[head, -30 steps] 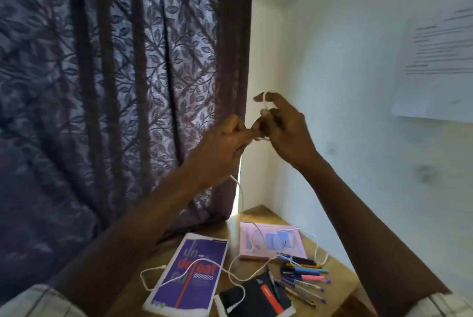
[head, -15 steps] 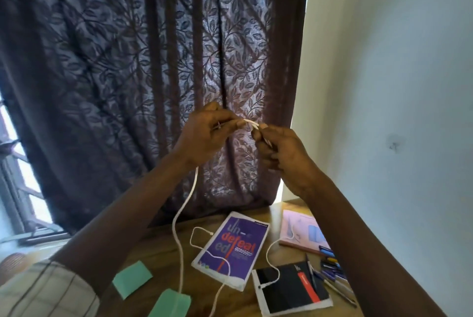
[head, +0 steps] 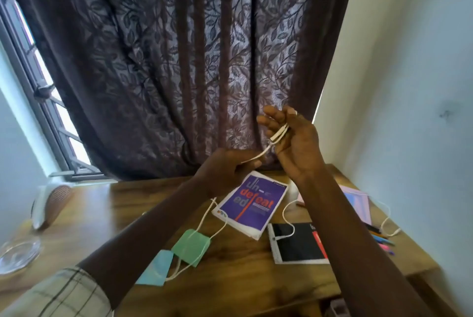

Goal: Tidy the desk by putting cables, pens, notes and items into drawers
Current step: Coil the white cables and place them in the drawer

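Sleeve: a checked sleeve point(head: 64, 293) covers the left arm at the lower left edge.
Notes: a blue note point(head: 156, 268) and a green note point(head: 190, 246) lie touching on the wooden desk point(head: 243, 278); slack of the white cable point(head: 262, 153) crosses both.
Notebook: a black notebook point(head: 297, 242) lies right of the notes, with a white strand ending on its upper left corner.
Pens: coloured pens point(head: 382, 238) lie near the desk's right edge, partly hidden by the right forearm.
Booklet: a purple booklet point(head: 252, 201) lies on the desk directly below the hands.
Left hand: the left hand point(head: 222, 173) is raised above the desk, thumb and fingertips pinching the white cable.
Cable: it runs between the two hands, then drops from the left hand to the desk.
Right hand: the right hand point(head: 297, 145) is higher and just beyond, fingers extended and slightly spread, with cable loops wound round them.
Backdrop: a dark leaf-patterned curtain point(head: 192, 61) hangs behind the desk; a window point(head: 51, 102) shows at its left.
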